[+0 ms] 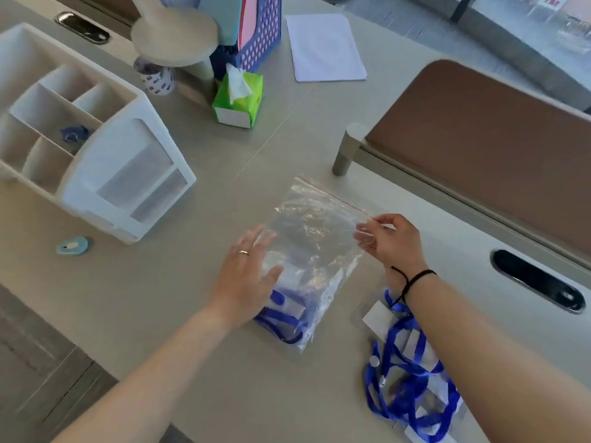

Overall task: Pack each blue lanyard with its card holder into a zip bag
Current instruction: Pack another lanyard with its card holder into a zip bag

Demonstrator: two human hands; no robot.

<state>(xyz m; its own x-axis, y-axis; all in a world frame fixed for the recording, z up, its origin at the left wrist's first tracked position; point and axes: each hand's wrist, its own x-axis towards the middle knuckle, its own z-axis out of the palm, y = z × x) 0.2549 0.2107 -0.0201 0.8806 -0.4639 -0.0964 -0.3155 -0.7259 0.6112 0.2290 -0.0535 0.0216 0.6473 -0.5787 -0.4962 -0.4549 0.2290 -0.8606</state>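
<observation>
A clear zip bag with a red seal line lies on the desk. In its near end sits a blue lanyard with its card holder. My left hand rests flat on the bag's left side, fingers spread, a ring on one finger. My right hand pinches the bag's right corner at the zip edge. Below my right forearm lies a loose pile of blue lanyards with white card holders.
A white desk organiser stands at the left, a small blue round object in front of it. A green tissue pack, a blue file rack and white paper sit at the back. A brown divider and cable slot are at the right.
</observation>
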